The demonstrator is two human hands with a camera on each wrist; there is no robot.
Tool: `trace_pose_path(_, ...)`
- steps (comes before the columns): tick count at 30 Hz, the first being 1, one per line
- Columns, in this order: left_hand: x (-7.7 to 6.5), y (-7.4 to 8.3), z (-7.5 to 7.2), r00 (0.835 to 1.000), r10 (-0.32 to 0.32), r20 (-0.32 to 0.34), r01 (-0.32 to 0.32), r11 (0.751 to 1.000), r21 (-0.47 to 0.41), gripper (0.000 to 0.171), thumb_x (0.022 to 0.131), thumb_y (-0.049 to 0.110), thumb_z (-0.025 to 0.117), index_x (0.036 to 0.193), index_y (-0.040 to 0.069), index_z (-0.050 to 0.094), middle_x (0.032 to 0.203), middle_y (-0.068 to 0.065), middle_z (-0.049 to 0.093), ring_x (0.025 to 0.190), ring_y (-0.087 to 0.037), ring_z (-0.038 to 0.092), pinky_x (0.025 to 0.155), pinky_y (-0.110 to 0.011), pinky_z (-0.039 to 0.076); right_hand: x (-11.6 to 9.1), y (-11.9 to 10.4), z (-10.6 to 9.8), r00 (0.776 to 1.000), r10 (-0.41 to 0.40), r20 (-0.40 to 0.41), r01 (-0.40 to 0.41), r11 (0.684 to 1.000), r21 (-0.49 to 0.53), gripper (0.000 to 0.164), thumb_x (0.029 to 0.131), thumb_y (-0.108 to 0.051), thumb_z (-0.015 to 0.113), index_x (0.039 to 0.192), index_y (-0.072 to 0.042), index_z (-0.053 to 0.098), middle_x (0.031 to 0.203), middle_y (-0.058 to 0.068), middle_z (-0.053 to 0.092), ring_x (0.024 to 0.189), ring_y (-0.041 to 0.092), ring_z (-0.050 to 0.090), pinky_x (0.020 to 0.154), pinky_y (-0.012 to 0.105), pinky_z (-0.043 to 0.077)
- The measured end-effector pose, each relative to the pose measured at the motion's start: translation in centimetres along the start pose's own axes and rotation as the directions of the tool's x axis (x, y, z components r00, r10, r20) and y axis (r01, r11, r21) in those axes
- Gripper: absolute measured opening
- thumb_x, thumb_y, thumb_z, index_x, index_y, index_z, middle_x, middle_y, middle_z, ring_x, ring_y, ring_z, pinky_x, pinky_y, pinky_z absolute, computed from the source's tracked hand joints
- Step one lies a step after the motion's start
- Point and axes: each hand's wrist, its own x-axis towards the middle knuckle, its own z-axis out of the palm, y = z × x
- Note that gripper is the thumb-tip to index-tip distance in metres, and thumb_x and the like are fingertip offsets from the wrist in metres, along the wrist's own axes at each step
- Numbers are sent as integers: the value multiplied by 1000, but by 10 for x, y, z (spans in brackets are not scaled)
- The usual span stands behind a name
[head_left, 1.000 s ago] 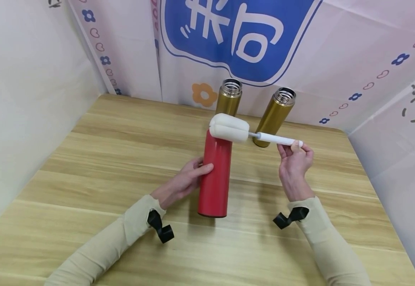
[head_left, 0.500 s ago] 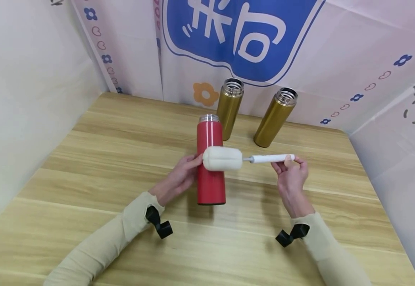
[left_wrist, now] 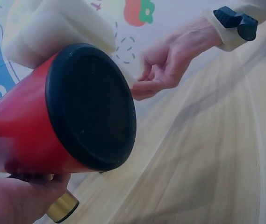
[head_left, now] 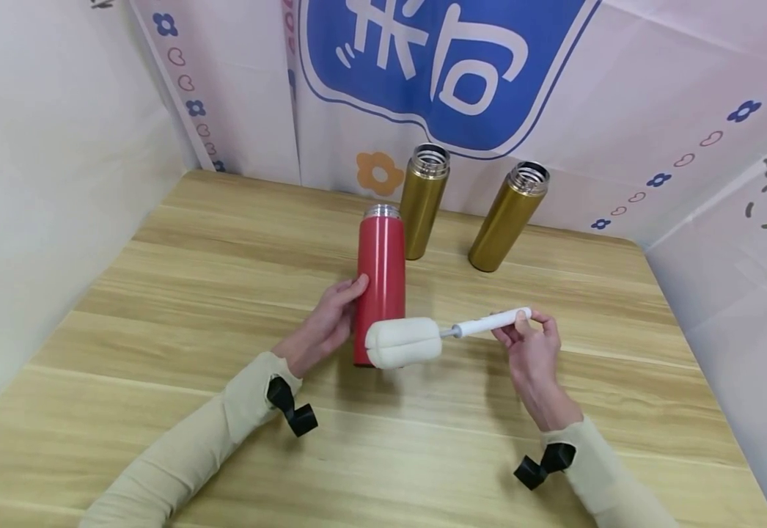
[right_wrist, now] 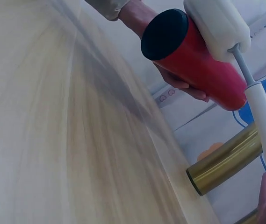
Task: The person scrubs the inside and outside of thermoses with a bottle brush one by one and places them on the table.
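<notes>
My left hand (head_left: 323, 324) grips a red thermos bottle (head_left: 381, 264) from its left side, thumb along the front. The bottle has a bare steel neck and no lid. Its black base (left_wrist: 93, 109) faces the camera in the left wrist view, lifted off the table. My right hand (head_left: 534, 359) pinches the end of a bottle brush's white handle (head_left: 489, 323) between thumb and fingers. The brush's white sponge head (head_left: 403, 342) points left and overlaps the lower part of the bottle in the head view. In the right wrist view the sponge (right_wrist: 219, 30) lies along the bottle's side.
Two gold thermos bottles, one left (head_left: 424, 198) and one right (head_left: 507, 216), stand lidless at the back of the wooden table (head_left: 238, 257). Behind them hangs a printed cloth backdrop (head_left: 251, 95). A white side wall (head_left: 60, 161) rises at the left.
The brush has moved from the bottle's top down to its lower part, the right hand coming nearer and slightly left. The red bottle has shifted slightly up and left in the left hand's grip.
</notes>
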Motion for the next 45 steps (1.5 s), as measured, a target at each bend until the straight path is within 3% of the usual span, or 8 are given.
trace_pose_path(6,0,1,-1,1000,-15,2,15,999,-43,33,98,36,43,116,8,50,98,3,66,92,-10,64,84,-27,52,-4,0,-3,1000,9,19,-9,1000,24,9,96,-4,41,96,-9,34,72,8,63,66,19,69,65,26,58)
trace_pose_path(13,1,0,-1,1000,0,9,1,998,-65,37,100,33,35,126,8,44,108,3,60,101,-10,59,90,-26,49,-6,1,-3,1000,13,21,-13,999,41,8,96,-5,42,97,-9,35,71,8,64,65,19,68,65,26,58)
trace_pose_path(20,0,-2,4,997,-28,-67,26,999,-28,50,95,34,47,133,3,35,105,2,59,95,-9,61,84,-26,52,-9,4,0,1000,26,16,-27,998,52,9,96,-5,43,96,-9,35,75,8,63,67,19,69,65,26,58)
trace_pose_path(27,-1,-1,6,994,-1,-106,-5,998,-55,45,96,24,47,133,-1,38,104,2,62,94,-9,63,86,-23,52,-9,8,-4,1000,24,-2,-24,999,47,8,96,-5,43,97,-10,37,74,9,65,67,18,69,64,25,58)
trace_pose_path(38,-4,1,6,999,-27,-48,25,999,-38,56,95,27,52,138,-4,34,107,3,62,99,-8,61,88,-23,50,-4,8,-2,998,12,-56,-7,997,80,10,96,-5,43,97,-10,34,75,8,61,66,18,68,63,24,57)
trace_pose_path(45,-5,-2,10,999,-37,-34,38,999,23,62,91,31,59,136,-5,36,99,5,63,94,-8,59,87,-25,48,10,2,11,994,-37,-106,48,994,101,10,96,-4,42,95,-9,33,91,11,54,68,19,68,71,27,58)
